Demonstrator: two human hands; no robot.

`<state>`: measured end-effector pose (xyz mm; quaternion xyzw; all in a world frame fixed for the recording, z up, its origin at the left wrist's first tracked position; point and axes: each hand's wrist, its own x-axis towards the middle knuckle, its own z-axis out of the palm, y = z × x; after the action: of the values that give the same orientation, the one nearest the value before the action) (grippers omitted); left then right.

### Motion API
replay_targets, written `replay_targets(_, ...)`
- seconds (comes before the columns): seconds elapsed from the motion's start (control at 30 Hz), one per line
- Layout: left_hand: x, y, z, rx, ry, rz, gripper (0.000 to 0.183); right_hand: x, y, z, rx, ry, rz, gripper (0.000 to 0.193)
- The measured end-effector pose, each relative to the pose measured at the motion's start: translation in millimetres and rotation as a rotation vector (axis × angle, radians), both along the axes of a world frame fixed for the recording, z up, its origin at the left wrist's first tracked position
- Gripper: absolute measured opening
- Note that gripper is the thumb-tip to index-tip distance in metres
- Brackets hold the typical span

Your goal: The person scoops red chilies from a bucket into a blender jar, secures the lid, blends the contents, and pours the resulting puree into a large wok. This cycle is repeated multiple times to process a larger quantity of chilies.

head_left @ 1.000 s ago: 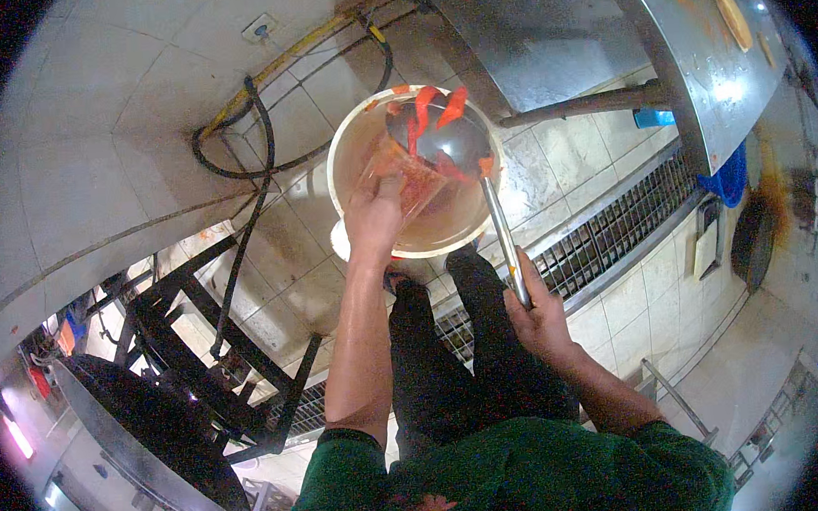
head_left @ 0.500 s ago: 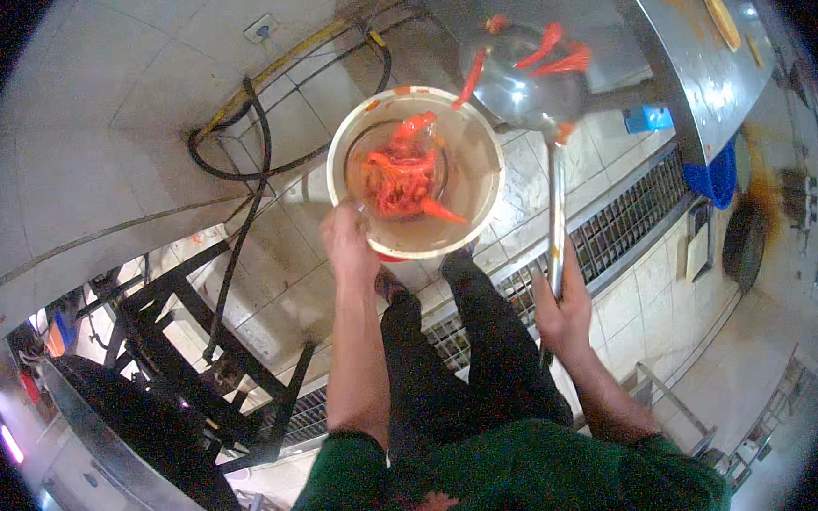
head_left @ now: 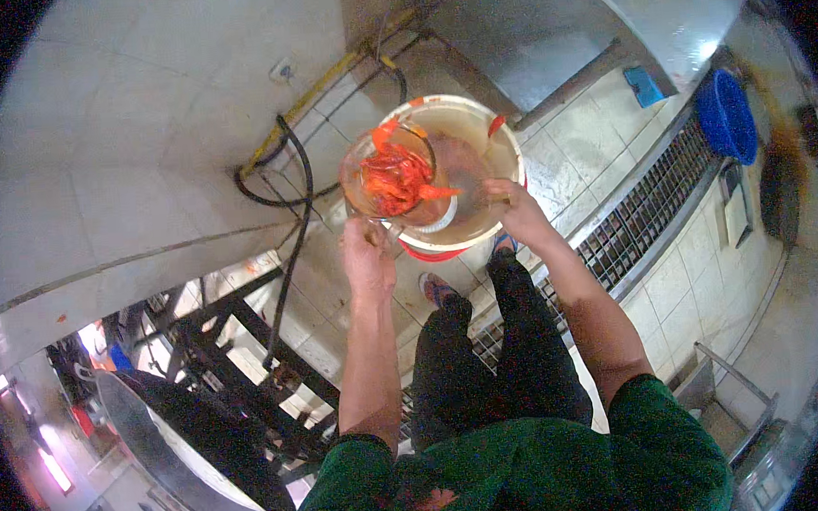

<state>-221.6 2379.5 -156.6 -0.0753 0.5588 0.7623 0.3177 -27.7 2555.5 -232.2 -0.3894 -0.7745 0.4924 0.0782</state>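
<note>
Right fingers (head_left: 498, 187), earlier around the ladle, are now at the bucket (head_left: 480, 120).

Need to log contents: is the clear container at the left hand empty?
Not empty: red pieces show heaped inside the clear container. Whether it is filled to the brim, I cannot tell.

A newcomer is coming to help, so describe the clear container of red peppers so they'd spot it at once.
Start at the big cream-rimmed bucket in front of the person. Over its left side, the left hand holds a clear, round-mouthed container at its near side. Unlike the opaque bucket and blue tub, it is see-through, with red peppers piled inside.
</note>
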Motion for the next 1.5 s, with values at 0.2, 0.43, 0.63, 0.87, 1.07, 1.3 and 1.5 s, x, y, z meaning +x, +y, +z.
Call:
replay_targets(0.2, 38, 10, 98, -0.176, 0.136, -0.088, 0.022, 0, -46, 217, -0.453, 0.376, -0.268, 0.043)
replay_targets(0.43, 74, 9, 169, 0.042, 0.119, -0.214, 0.034, 24, 6, 325, 0.348, 0.316, -0.072, 0.031)
replay_targets(0.63, 96, 9, 139, 0.044, 0.056, -0.249, 0.028, 45, 42, 326, 0.315, 0.121, 0.273, 0.029)
replay_targets(0.87, 118, -30, 93, -0.204, -0.045, -0.157, 0.028, 39, 101, 160, 0.158, 0.074, 0.014, 0.024)
replay_targets(1.07, 119, -84, 37, -0.334, -0.019, -0.076, 0.034, -13, 174, -65, 0.639, -0.380, 0.098, 0.040)
replay_targets(1.3, 115, -127, -1, -0.419, 0.019, -0.015, 0.040, -60, 180, -132, 0.614, -0.540, 0.156, 0.024)
replay_targets(1.5, 114, -93, 35, -0.574, 0.322, -0.198, 0.031, -19, 148, 29, 0.386, -0.085, -0.103, 0.017)
